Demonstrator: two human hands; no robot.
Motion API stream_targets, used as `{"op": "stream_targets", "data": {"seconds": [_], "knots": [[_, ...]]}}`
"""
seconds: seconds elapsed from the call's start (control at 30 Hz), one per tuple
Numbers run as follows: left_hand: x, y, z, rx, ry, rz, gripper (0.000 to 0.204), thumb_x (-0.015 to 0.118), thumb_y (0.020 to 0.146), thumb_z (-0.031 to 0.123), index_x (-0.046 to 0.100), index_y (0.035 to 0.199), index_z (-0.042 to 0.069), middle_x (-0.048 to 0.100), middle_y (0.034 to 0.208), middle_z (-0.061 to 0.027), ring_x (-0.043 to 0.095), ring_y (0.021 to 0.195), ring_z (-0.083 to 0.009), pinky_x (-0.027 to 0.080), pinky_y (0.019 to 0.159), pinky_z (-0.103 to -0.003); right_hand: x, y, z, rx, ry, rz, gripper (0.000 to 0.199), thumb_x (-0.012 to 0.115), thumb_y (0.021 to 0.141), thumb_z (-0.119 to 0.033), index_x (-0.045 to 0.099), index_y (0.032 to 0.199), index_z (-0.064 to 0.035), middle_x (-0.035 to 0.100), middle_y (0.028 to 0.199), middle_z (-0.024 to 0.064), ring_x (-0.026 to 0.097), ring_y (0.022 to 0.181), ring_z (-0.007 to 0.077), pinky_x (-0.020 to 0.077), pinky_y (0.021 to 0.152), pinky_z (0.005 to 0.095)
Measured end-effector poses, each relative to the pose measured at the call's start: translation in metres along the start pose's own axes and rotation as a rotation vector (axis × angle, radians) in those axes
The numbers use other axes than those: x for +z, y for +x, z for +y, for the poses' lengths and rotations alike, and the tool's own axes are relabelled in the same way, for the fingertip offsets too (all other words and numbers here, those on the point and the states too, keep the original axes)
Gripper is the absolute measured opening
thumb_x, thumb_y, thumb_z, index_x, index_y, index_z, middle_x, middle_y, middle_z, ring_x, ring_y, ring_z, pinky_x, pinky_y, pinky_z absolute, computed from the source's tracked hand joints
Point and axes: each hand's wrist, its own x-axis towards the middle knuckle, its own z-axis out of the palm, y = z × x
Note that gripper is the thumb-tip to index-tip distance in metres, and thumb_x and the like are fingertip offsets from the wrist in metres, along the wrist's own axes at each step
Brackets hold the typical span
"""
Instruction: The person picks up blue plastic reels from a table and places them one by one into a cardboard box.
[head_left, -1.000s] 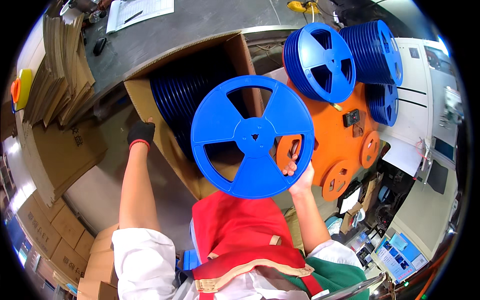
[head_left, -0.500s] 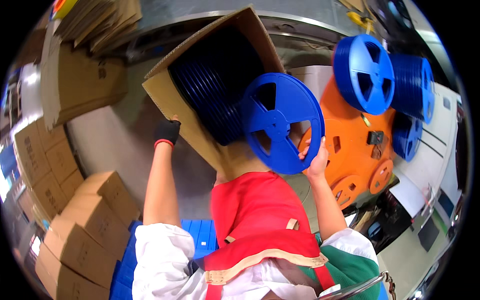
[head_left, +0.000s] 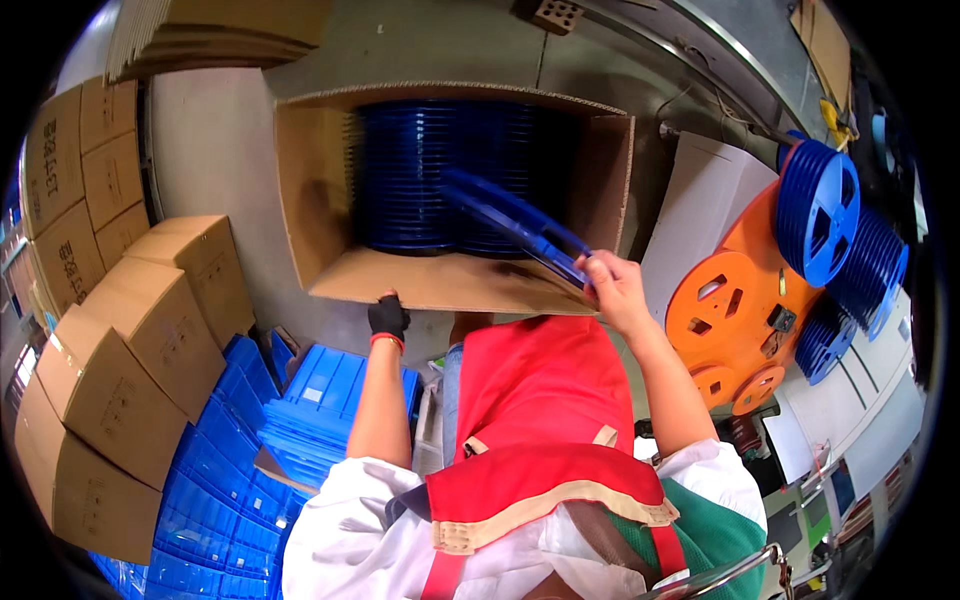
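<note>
An open cardboard box [head_left: 430, 278] stands before me, with a row of blue plastic reels [head_left: 410, 180] packed inside. My left hand [head_left: 388, 316], in a black glove with a red cuff, grips the box's near edge. Pinched at its rim in my bare right hand [head_left: 614, 288] is another blue reel [head_left: 515, 222]. It is tilted nearly edge-on and hangs over the box's right part, its far end just above the packed reels. Deep shade hides the right side of the box's inside.
To the right, an orange machine with round discs [head_left: 712, 300] carries stacks of blue reels [head_left: 820, 210]. Closed cartons [head_left: 140, 350] and blue plastic bins [head_left: 330, 395] are at the left. Flattened cardboard [head_left: 220, 35] lies at the far left.
The reel in my right hand has turned from face-on to nearly edge-on over the box. The view has turned; the box now appears squared to me. My left hand keeps hold of the box edge.
</note>
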Motion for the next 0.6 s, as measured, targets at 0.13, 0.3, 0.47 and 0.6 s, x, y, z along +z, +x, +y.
{"op": "stream_targets", "data": {"seconds": [0.13, 0.3, 0.47, 0.6], "knots": [[-0.009, -0.028, -0.023, -0.166, -0.209, -0.031, 0.039, 0.051, 0.085, 0.036, 0.051, 0.062, 0.004, 0.048, 0.047, -0.0085, 0.049, 0.037, -0.0191, 0.038, 0.035, -0.032, 0.056, 0.007, -0.025, -0.165, -0.524, -0.318, 0.028, 0.052, 0.084, -0.033, 0.063, 0.084, -0.0062, 0.060, 0.072, 0.0127, 0.059, 0.067, 0.0294, 0.0457, 0.059, 0.0365], [-0.011, -0.022, -0.049, 0.262, 0.253, -0.009, 0.024, 0.059, 0.073, 0.027, 0.057, 0.060, 0.007, 0.058, 0.056, -0.0139, 0.057, 0.049, -0.0299, 0.044, 0.046, -0.038, 0.123, 0.002, -0.047, -0.097, -0.854, -0.649, 0.040, 0.046, 0.086, -0.041, 0.061, 0.081, -0.0045, 0.062, 0.076, 0.0133, 0.059, 0.069, 0.0305, 0.0462, 0.061, 0.0403], [-0.015, -0.026, -0.037, 0.706, 0.611, 0.070, 0.016, 0.061, 0.066, 0.021, 0.061, 0.061, 0.005, 0.058, 0.061, -0.0194, 0.058, 0.058, -0.0365, 0.046, 0.053, -0.043, 0.158, 0.005, -0.044, -0.121, -0.886, -0.575, 0.042, 0.045, 0.086, -0.042, 0.059, 0.076, -0.0043, 0.062, 0.075, 0.0140, 0.059, 0.067, 0.0311, 0.0460, 0.058, 0.0418], [-0.011, -0.028, -0.022, 0.520, 0.539, 0.094, 0.019, 0.062, 0.066, 0.021, 0.061, 0.060, 0.003, 0.057, 0.059, -0.0217, 0.057, 0.058, -0.0385, 0.046, 0.053, -0.045, 0.171, 0.019, -0.048, -0.144, -0.915, -0.589, 0.035, 0.048, 0.086, -0.039, 0.061, 0.081, -0.0060, 0.060, 0.072, 0.0107, 0.058, 0.066, 0.0295, 0.0448, 0.055, 0.0388]]}}
